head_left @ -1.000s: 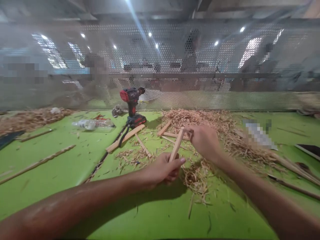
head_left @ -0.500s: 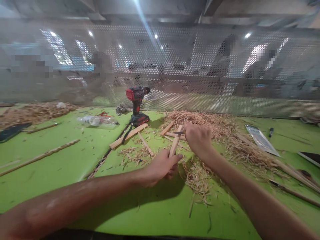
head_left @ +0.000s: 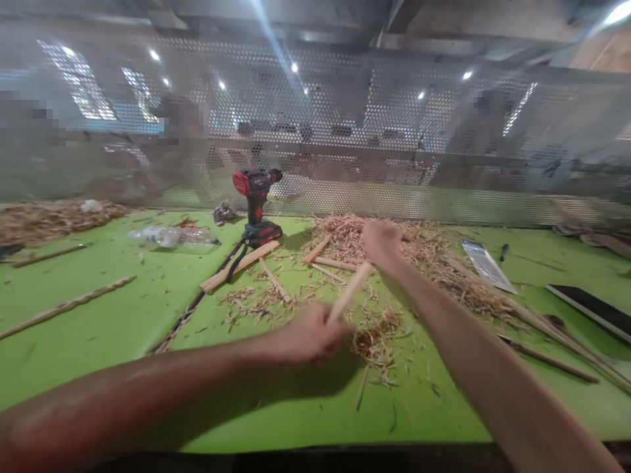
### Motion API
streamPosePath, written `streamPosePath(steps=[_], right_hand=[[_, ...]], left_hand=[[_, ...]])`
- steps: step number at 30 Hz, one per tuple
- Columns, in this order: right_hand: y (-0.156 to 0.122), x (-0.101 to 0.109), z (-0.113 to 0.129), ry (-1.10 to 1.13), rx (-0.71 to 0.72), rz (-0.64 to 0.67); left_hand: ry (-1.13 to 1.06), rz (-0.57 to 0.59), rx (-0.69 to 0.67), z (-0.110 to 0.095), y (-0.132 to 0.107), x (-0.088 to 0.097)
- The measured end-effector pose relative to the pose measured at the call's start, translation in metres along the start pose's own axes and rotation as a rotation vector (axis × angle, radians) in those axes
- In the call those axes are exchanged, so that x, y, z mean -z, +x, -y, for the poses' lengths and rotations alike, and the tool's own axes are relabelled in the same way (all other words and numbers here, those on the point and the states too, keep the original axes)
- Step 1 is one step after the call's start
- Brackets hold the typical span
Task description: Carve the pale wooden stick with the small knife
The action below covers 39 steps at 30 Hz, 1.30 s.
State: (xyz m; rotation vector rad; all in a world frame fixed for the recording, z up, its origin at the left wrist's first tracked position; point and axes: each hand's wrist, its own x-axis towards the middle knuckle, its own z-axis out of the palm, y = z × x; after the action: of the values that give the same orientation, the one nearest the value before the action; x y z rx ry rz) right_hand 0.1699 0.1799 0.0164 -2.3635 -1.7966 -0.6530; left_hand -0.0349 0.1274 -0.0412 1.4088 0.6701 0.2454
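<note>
My left hand point(head_left: 310, 338) is closed around the lower end of a short pale wooden stick point(head_left: 351, 290), which tilts up and to the right over the green table point(head_left: 123, 328). My right hand point(head_left: 382, 243) is stretched past the stick's upper end, over a heap of wood shavings point(head_left: 424, 253). It looks clenched, but blur hides its fingers and whatever is in them.
A red and black cordless drill point(head_left: 257, 205) stands at the back by the perforated metal screen. A clear plastic bottle point(head_left: 172, 238) lies to its left. Loose wooden sticks point(head_left: 239, 265) and rods point(head_left: 66, 307) lie around. Flat dark and silver items point(head_left: 486, 264) lie on the right.
My right hand has swept away from the stick's top, up and back over the shavings. The stick now leans further right. The view has shifted slightly.
</note>
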Motion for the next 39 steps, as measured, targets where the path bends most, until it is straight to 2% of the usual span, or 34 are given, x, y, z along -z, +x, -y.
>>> streamPosePath(steps=[1,2,5,6,11,14,17,21,24,26,29,30,32,35,37,39], right_hand=[[0.003,0.002,-0.008,-0.011,-0.056,0.010],[0.004,0.005,-0.016,-0.019,-0.099,0.014],[-0.009,0.016,-0.026,-0.021,-0.117,-0.006],[-0.018,0.019,-0.024,-0.006,-0.092,-0.002],[-0.069,0.024,0.010,0.083,0.085,0.105],[-0.082,0.020,0.022,0.058,0.146,0.074],[-0.082,0.017,0.022,0.027,0.161,0.036],[-0.077,0.017,0.022,0.026,0.189,-0.022],[-0.067,0.013,0.025,0.038,0.162,0.009],[-0.053,0.007,0.021,0.039,0.089,0.043],[-0.024,-0.003,0.000,0.012,-0.063,0.097],[-0.016,-0.005,-0.011,0.008,-0.097,0.116],[-0.008,-0.005,-0.030,0.003,-0.154,0.129],[-0.020,0.003,-0.037,0.044,-0.137,0.068],[-0.039,0.010,-0.023,0.108,-0.019,0.048],[-0.058,0.016,-0.001,0.150,0.115,0.114]], left_hand=[[0.030,0.064,0.004,0.002,-0.001,-0.001],[0.031,0.046,-0.011,0.003,-0.002,-0.002],[0.019,-0.156,-0.037,0.004,0.001,0.002],[0.013,-0.181,-0.041,0.004,0.003,0.004],[-0.136,-0.080,-0.082,0.002,0.007,0.006],[-0.203,-0.019,-0.083,0.002,0.005,0.003],[-0.158,-0.047,-0.096,0.004,0.004,0.002],[0.068,-0.209,-0.129,0.004,0.004,0.004],[0.193,-0.295,-0.096,0.003,0.002,0.001],[0.232,-0.278,-0.067,0.003,-0.001,-0.004],[0.276,-0.139,-0.083,0.002,-0.006,-0.012],[0.257,-0.107,-0.108,0.002,-0.007,-0.012],[0.130,-0.117,-0.154,0.001,-0.006,-0.009],[-0.081,-0.166,-0.180,0.003,0.002,0.002],[-0.126,-0.170,-0.170,0.005,0.007,0.007],[-0.147,-0.159,-0.177,0.005,0.009,0.007]])
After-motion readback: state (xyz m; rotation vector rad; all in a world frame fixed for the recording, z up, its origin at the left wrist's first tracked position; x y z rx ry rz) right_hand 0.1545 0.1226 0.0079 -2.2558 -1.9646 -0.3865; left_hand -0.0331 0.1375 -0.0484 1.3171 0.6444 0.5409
